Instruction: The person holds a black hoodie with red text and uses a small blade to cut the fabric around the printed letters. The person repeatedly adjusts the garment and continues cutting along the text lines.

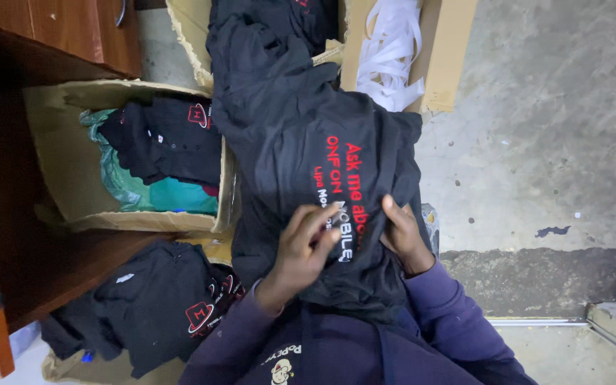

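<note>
A black T-shirt (301, 135) with red and white print hangs draped in front of me, stretching from my chest up toward the boxes. My left hand (306, 246) pinches its fabric over the printed area, fingers curled on the cloth. My right hand (403, 232) grips the shirt's right side, thumb pressed on top. Both arms wear dark purple sleeves.
A cardboard box (58, 142) at left holds black shirts and teal cloth. Another pile of black shirts (158, 299) lies at lower left. A box with white straps (393, 50) stands at top. Wooden furniture (8, 235) lines the left; concrete floor (550, 128) at right.
</note>
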